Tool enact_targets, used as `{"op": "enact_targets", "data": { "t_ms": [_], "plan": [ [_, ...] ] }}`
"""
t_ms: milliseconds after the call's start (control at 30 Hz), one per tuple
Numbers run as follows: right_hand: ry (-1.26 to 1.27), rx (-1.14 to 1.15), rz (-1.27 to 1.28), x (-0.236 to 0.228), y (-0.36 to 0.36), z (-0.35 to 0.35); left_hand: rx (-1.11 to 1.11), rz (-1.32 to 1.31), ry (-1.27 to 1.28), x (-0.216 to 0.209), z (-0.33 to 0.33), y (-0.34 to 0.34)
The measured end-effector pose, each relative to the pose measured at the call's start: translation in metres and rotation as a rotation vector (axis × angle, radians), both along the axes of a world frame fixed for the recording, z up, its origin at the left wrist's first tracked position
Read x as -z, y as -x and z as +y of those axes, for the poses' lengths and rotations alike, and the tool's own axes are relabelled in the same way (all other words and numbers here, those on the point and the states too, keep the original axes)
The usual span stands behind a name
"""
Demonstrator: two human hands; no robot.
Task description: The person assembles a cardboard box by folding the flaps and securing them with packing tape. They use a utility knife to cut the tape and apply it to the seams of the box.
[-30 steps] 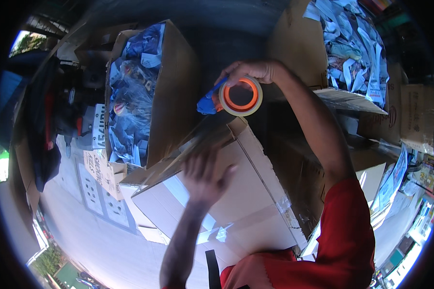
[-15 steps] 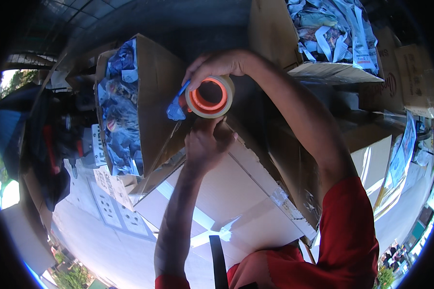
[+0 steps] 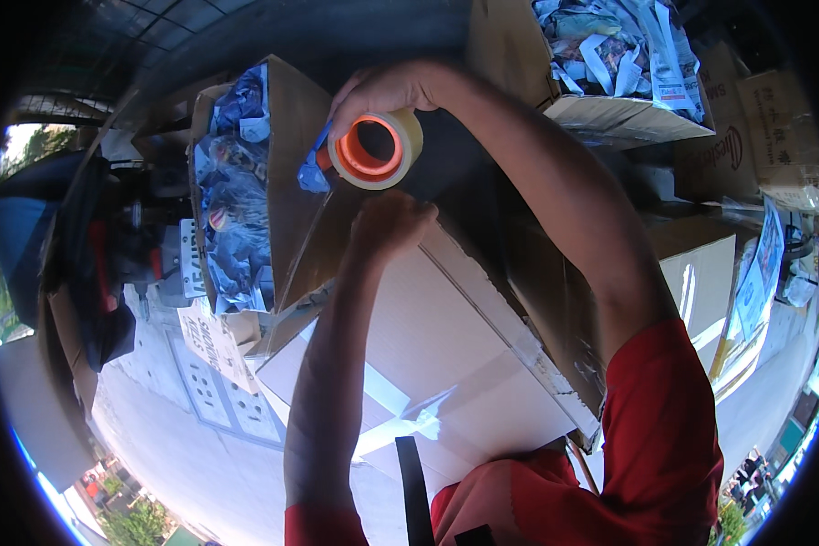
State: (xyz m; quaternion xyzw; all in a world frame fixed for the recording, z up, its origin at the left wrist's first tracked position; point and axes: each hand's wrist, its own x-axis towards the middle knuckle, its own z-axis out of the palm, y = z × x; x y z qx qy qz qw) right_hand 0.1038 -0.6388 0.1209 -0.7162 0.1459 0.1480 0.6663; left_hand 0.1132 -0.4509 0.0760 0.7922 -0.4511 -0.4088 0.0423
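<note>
My right hand (image 3: 387,88) reaches over from the right and grips a tape dispenser (image 3: 314,175) with a blue end and an orange hub. A wide roll of tape (image 3: 411,138) sits on the hub. Just below the roll, my left hand (image 3: 393,225) is closed at the far corner of a pale cardboard box (image 3: 469,337). Its fingertips are hidden, so whatever they pinch or press cannot be made out. Strips of shiny tape (image 3: 423,419) lie across the near part of this box.
Left of my hands stands an open carton (image 3: 305,136) filled with crumpled newspaper. Another open carton (image 3: 510,55) with newspaper is at the far right. More cardboard boxes (image 3: 701,282) stand along the right. Dark bags (image 3: 91,246) hang at the left.
Both hands have moved farther away and slightly left, the dispenser with them. My left hand's fingers, earlier reaching up to the roll, are now curled, with a wider gap below the roll.
</note>
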Motion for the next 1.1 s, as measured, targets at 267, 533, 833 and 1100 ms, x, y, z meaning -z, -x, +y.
{"op": "enact_targets", "data": {
  "t_ms": [267,533,833,1100],
  "plan": [
    [0.031,-0.023,-0.022,-0.012,0.016,0.007,-0.366,0.488,0.226,0.01,0.026,-0.008],
    [0.043,0.048,-0.046,-0.016,0.036,0.014,-0.226,0.079,0.227,-0.022,0.013,-0.002],
    [0.091,0.062,-0.053,-0.007,0.042,0.015,-0.51,0.199,0.287,0.009,0.006,0.004],
    [-0.009,0.062,-0.047,0.006,0.056,0.01,-0.396,-0.518,0.378,0.009,0.029,0.052]
  ]
}}
